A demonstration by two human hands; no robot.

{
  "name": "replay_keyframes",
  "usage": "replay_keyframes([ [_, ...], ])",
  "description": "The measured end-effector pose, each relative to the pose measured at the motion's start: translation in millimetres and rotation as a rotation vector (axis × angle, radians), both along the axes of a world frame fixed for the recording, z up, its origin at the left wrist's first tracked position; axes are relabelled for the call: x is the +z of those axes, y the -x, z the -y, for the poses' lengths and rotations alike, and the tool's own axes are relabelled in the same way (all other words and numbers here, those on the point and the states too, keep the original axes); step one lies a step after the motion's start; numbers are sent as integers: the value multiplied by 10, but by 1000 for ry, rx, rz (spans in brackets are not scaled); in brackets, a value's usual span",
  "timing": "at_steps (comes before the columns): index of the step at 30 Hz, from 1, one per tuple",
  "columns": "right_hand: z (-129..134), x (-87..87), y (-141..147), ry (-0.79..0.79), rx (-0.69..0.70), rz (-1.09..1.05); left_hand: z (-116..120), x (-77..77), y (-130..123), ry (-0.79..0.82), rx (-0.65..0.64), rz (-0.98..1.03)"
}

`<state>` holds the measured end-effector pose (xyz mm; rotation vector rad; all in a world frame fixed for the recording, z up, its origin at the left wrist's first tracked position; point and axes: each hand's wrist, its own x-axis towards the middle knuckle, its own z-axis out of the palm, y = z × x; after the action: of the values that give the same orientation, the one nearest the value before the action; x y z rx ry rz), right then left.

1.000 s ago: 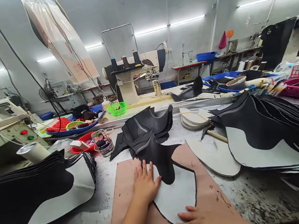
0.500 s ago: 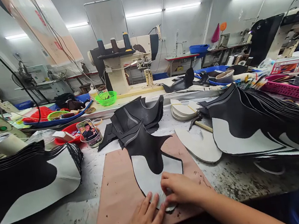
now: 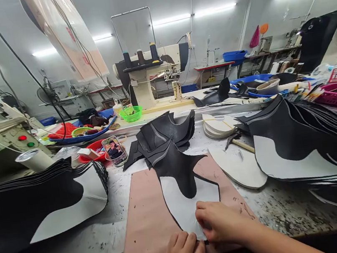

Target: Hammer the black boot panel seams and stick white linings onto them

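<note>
A black shoe upper piece with a white lining patch (image 3: 182, 196) lies on a pinkish-brown mat (image 3: 143, 214) in front of me. My left hand (image 3: 183, 251) is at its near edge, the fingers bent and drawn together on the border beside the thumb. Just to the right, my right hand (image 3: 217, 222) rests on the white patch, its fingers curled in a closed grip. Whatever lies inside that grip is hidden. A dark strip of the near edge shows between the hands.
Stacks of similar black-and-white pieces stand left (image 3: 92, 192) and right (image 3: 287, 159). Further black pieces (image 3: 163, 131) lie behind the mat. A hammer (image 3: 240, 143) rests on pale sheets (image 3: 241, 170). A phone (image 3: 114, 149) leans at the left; a sewing machine (image 3: 148, 74) stands behind.
My left hand's spread fingers have curled in at the piece's near edge. My right hand stays closed and sits near that edge. The whole view has shifted, so things appear further right.
</note>
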<state>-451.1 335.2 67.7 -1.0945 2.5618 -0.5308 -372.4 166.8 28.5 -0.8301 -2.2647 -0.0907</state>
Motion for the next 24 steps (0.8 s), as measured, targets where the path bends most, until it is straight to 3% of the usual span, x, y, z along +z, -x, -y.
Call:
replay_keyframes([
  [6, -64, 82, -10, 88, 5, 81, 78, -11, -80, -29, 31, 62],
  [14, -47, 132, 123, 26, 9, 159, 88, -26, -113, -22, 42, 79],
  [20, -107, 129, 138, 22, 112, 182, 97, -25, -116, 2, 40, 136],
  [22, -111, 96, 133, 85, 113, 208, 99, -47, -111, 37, 37, 129],
  [24, -103, 45, 137, 228, 23, 242, 105, -81, -98, 98, 45, 104],
])
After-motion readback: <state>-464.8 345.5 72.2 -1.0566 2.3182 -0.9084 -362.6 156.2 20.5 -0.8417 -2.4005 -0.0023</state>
